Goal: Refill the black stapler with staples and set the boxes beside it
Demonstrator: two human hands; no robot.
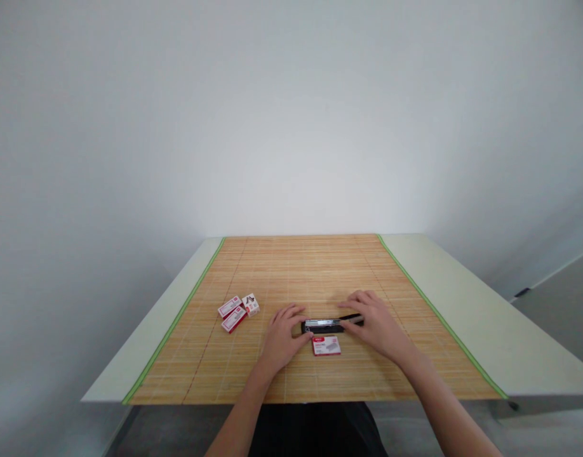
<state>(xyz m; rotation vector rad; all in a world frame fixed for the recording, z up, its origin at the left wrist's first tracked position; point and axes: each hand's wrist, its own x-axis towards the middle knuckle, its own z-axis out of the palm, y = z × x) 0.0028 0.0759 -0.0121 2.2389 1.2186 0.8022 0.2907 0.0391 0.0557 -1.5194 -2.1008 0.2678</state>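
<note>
A black stapler (326,327) lies lengthwise on the bamboo mat, its bright metal strip showing on top. My left hand (282,336) holds its left end between thumb and forefinger. At the other end my right hand (375,322) has its thumb and fingers closed around the stapler, hiding part of it. Just in front of the stapler, close to my left thumb, lies a small red and white box (326,346) with printing on its top. Whether any staples sit in the metal strip is too small to tell.
To the left lie two red and white boxes, a rear one (230,307) and a front one (234,319), beside a small white box (250,304). The green-edged bamboo mat (310,266) covers the middle of a white table (444,285). A plain wall rises behind.
</note>
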